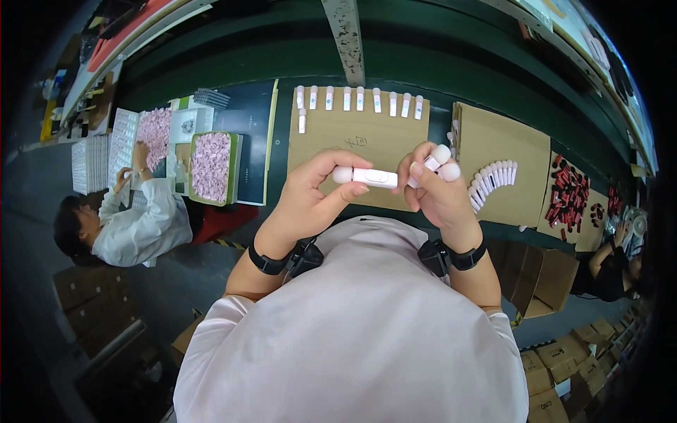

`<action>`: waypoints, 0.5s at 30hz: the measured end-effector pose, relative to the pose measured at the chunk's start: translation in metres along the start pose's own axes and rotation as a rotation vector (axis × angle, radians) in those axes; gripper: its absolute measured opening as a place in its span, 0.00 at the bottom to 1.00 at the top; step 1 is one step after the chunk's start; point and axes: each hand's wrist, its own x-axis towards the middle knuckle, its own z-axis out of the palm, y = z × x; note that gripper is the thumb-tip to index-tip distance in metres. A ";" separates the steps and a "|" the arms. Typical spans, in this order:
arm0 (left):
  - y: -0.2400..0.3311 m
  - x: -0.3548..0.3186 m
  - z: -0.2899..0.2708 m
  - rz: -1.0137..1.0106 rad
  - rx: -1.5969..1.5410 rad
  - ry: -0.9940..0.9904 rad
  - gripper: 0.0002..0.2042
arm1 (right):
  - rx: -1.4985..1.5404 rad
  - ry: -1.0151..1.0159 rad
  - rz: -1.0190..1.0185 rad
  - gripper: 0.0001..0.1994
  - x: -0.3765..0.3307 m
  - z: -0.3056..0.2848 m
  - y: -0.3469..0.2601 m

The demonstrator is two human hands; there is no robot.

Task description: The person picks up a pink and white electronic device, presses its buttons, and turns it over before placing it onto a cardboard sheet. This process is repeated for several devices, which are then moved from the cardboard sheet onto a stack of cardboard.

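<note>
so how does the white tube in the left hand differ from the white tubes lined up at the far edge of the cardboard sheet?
The white round-capped tube in the left hand lies level, lifted off the brown cardboard sheet; the row of white tubes rests on that sheet, pointing away from the person. The held one is single and pinched by fingers; the row stands untouched, evenly spaced. Both look like the same white product.

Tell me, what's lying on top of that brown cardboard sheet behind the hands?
On the cardboard sheet, a row of small white tubes stands along its far edge. The left hand and right hand cover its near edge.
</note>
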 end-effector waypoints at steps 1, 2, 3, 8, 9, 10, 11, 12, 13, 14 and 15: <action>0.000 0.001 -0.002 0.058 0.049 -0.001 0.10 | -0.002 0.001 0.000 0.07 0.000 0.004 0.001; 0.000 0.002 -0.005 0.116 0.098 -0.002 0.11 | -0.007 0.003 0.015 0.08 0.000 0.010 0.002; 0.000 0.002 -0.007 0.174 0.147 -0.004 0.11 | -0.011 0.005 0.030 0.09 0.000 0.014 0.002; 0.003 0.004 -0.011 0.228 0.197 -0.047 0.12 | -0.118 -0.031 0.095 0.11 -0.005 0.025 -0.002; 0.005 0.005 -0.011 0.254 0.230 -0.040 0.12 | -0.118 -0.029 0.094 0.11 -0.007 0.026 -0.004; 0.007 0.006 -0.011 0.279 0.263 -0.033 0.13 | -0.186 -0.002 0.055 0.11 -0.008 0.028 -0.005; 0.008 0.007 -0.010 0.305 0.296 -0.026 0.13 | -0.252 0.026 0.016 0.11 -0.009 0.030 -0.006; 0.010 0.008 -0.010 0.305 0.294 -0.028 0.13 | -0.319 0.054 -0.023 0.11 -0.011 0.031 -0.008; 0.011 0.009 -0.011 0.315 0.287 -0.012 0.13 | -0.319 0.056 -0.024 0.11 -0.013 0.032 -0.010; 0.012 0.009 -0.012 0.325 0.280 0.005 0.14 | -0.351 0.080 -0.036 0.10 -0.014 0.033 -0.012; 0.012 0.010 -0.013 0.334 0.273 0.021 0.14 | -0.384 0.104 -0.048 0.09 -0.016 0.034 -0.014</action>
